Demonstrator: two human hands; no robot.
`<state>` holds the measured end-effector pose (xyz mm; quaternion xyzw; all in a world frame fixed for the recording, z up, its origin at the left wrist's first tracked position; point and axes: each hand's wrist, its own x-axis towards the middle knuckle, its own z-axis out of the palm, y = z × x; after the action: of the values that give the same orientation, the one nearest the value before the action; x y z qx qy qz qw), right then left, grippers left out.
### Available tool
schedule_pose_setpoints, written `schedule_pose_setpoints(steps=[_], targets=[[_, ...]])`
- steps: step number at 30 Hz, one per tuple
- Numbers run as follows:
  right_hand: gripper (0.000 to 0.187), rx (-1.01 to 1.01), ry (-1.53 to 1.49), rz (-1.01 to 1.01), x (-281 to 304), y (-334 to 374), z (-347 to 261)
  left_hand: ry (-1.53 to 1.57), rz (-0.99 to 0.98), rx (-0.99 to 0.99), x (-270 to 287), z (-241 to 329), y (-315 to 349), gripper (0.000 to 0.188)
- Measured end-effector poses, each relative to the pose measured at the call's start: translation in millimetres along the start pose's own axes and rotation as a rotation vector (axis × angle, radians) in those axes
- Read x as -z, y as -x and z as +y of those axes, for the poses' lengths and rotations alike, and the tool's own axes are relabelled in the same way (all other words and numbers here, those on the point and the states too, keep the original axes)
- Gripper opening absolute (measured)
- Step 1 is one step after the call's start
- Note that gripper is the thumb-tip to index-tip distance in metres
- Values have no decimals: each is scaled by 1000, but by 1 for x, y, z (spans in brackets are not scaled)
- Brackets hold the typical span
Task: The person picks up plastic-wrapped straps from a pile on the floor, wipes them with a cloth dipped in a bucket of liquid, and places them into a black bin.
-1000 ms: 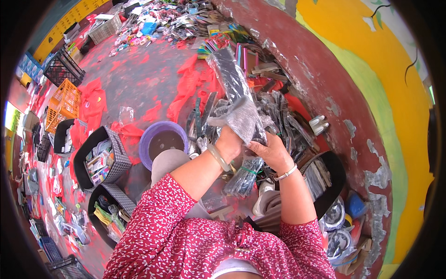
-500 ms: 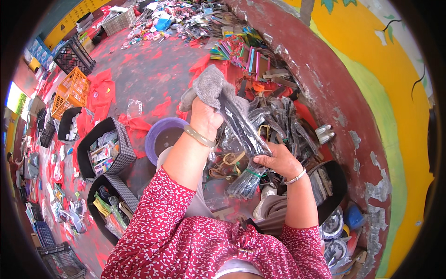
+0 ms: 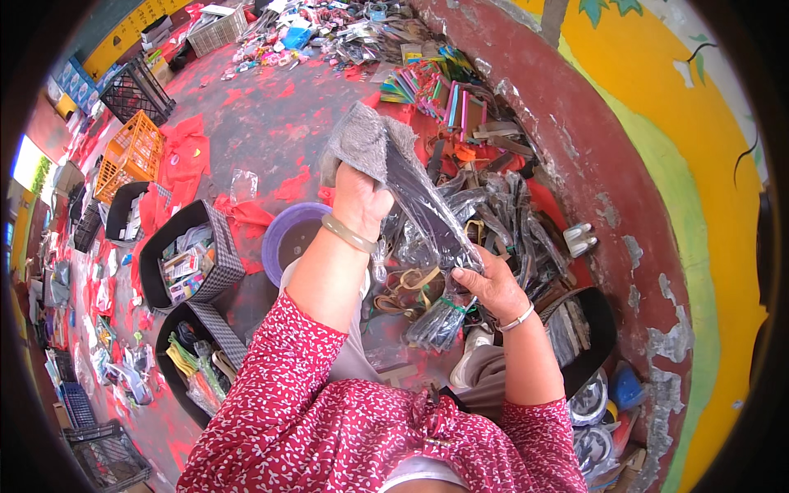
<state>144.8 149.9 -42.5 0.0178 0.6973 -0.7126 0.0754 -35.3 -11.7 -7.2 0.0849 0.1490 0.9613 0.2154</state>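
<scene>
Clear dark-filled packet (image 3: 427, 209) between left hand (image 3: 357, 197), right hand (image 3: 489, 283)

A person in a red patterned top holds a long dark item in a clear plastic sleeve (image 3: 427, 209) over a floor strewn with goods; the left hand (image 3: 357, 197) grips its upper end with a grey cloth (image 3: 362, 140); the right hand (image 3: 491, 283) clasps the lower end. A purple bowl (image 3: 283, 234) and black baskets (image 3: 177, 263) sit to the left.

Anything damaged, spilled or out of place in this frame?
The red wall is damaged: paint has flaked off in grey patches. Packaged goods lie in a loose heap below it rather than in the baskets.
</scene>
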Motion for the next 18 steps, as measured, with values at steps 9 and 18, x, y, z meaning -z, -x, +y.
schedule_pose_setpoints(steps=[9, 18], targets=[[34, 28, -32, 195, -16, -6, -3, -204, -145, 146, 7, -55, 27, 22], [36, 62, -111, 208, -2, -10, 0, -172, 64, 320, 13, -90, 52, 22]])
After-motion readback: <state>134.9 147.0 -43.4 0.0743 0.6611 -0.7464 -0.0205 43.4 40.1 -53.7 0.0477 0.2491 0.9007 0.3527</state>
